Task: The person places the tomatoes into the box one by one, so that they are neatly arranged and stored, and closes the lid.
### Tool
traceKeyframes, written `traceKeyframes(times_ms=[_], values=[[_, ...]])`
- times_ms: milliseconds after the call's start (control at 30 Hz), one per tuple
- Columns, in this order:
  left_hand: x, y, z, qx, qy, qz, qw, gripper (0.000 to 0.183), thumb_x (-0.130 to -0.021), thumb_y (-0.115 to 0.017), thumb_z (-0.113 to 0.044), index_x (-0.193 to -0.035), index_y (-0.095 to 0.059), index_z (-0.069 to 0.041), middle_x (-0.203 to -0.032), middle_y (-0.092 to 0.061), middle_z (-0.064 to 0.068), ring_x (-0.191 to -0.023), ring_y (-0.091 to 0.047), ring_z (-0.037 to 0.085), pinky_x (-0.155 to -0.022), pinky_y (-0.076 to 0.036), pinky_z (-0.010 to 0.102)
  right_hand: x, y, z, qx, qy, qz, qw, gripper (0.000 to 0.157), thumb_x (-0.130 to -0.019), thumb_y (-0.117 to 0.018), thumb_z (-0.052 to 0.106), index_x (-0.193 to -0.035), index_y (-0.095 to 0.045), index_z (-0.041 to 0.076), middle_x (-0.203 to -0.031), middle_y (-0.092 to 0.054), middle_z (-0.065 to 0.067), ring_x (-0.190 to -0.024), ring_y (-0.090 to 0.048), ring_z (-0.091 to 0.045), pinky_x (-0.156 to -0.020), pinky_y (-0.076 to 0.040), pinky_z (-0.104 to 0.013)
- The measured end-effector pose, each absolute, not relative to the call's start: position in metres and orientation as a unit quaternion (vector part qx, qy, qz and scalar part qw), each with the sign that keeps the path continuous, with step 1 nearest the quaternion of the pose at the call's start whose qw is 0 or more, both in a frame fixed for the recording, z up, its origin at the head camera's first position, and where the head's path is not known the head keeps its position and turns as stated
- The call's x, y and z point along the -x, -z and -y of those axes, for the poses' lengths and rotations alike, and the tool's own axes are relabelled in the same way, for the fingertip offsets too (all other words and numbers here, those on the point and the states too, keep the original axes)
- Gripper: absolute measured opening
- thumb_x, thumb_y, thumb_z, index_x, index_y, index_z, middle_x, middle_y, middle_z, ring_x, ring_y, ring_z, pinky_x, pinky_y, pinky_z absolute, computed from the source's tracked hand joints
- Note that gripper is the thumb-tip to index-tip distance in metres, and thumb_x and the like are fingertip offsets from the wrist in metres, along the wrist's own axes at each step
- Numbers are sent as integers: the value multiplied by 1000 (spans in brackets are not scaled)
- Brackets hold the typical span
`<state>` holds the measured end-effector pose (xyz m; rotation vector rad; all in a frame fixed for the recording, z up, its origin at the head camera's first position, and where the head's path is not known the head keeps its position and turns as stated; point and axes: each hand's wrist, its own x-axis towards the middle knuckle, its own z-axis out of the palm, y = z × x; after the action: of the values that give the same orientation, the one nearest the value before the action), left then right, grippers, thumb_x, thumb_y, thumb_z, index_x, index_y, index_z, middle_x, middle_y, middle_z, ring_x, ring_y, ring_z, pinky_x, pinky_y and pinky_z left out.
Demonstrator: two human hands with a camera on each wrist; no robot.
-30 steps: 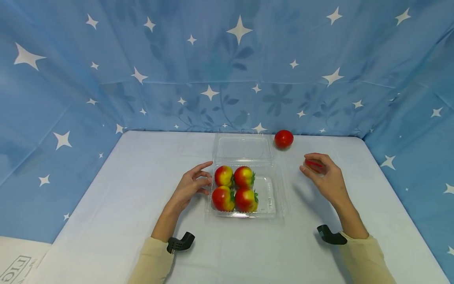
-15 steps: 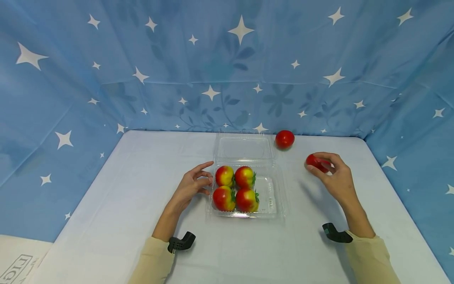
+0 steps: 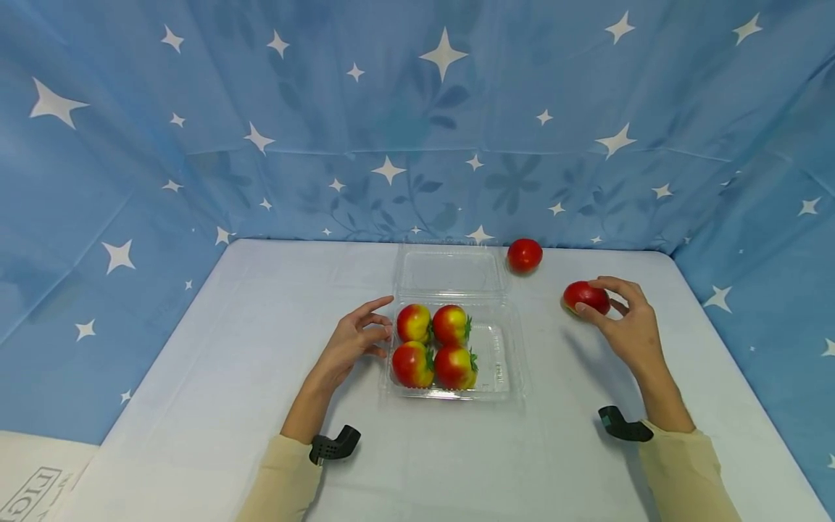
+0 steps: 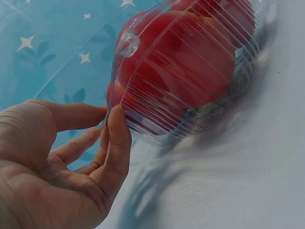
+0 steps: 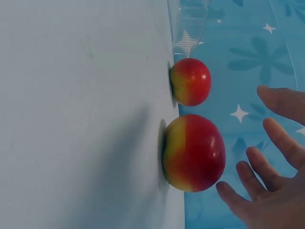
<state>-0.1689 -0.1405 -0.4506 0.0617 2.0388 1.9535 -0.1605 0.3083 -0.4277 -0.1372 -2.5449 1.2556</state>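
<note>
My left hand (image 3: 344, 346) pinches the left rim of a clear plastic clamshell box (image 3: 489, 348), thumb on one side and fingers on the other in the left wrist view. Several red-and-yellow round fruits with green leafy tops, such as this front one (image 3: 411, 365), fill the box's left part. Its right part is bare, and the lid (image 3: 449, 272) lies folded back. My right hand (image 3: 631, 326) is beside a loose red-and-yellow fruit (image 3: 585, 298). In the right wrist view its fingers are spread, with a gap between them and that fruit.
Another red-and-yellow fruit (image 3: 525, 255) sits at the table's back, just right of the lid. White cloth covers the table (image 3: 215, 348). A blue star-patterned curtain (image 3: 313, 109) rises behind and on both sides.
My right hand has moved right, off the loose fruit, which shows more fully now. The left hand and the box have stayed in place.
</note>
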Motion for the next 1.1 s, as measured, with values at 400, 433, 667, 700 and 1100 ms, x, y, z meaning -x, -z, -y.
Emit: traceKeyframes(times_ms=[400,433,667,700,1100], values=[[169,451,142,-25,-684,-712,159,61,-98,-69,-13,-155,-49,-17,-115,-60,10,-87,-65,19,-68,-63,27,169,433,-320,67,-443,891,77,69,-96,-75,23,-155,-44,5,-163,-32,-24,-150,-29,-47,-114,-41,-70],[169,451,142,-25,-683,-712,159,61,-98,-69,-13,-155,-49,-17,-115,-60,10,-88,-65,19,-68,-63,27,171,435,-322,65,-443,892,65,72,-96,-75,23,-157,-41,4,-164,-29,-27,-150,-28,-50,-113,-41,-71],[169,452,141,-23,-682,-714,158,60,-98,-68,-13,-155,-50,-18,-116,-59,11,-87,-65,19,-68,-63,27,176,442,-328,49,-434,900,18,85,-96,-74,20,-163,-25,1,-163,-27,-33,-147,-30,-55,-110,-45,-69],[169,452,141,-22,-682,-714,158,60,-98,-68,-13,-155,-49,-18,-116,-59,11,-87,-65,19,-67,-63,27,176,443,-329,49,-432,900,15,85,-97,-74,21,-163,-24,1,-163,-28,-33,-146,-31,-54,-110,-46,-68],[168,451,140,-21,-683,-713,155,60,-98,-68,-12,-155,-49,-17,-116,-60,11,-87,-65,18,-67,-63,26,178,449,-333,50,-449,892,-3,79,-101,-68,23,-161,-22,-1,-161,-31,-37,-143,-36,-58,-110,-44,-71]])
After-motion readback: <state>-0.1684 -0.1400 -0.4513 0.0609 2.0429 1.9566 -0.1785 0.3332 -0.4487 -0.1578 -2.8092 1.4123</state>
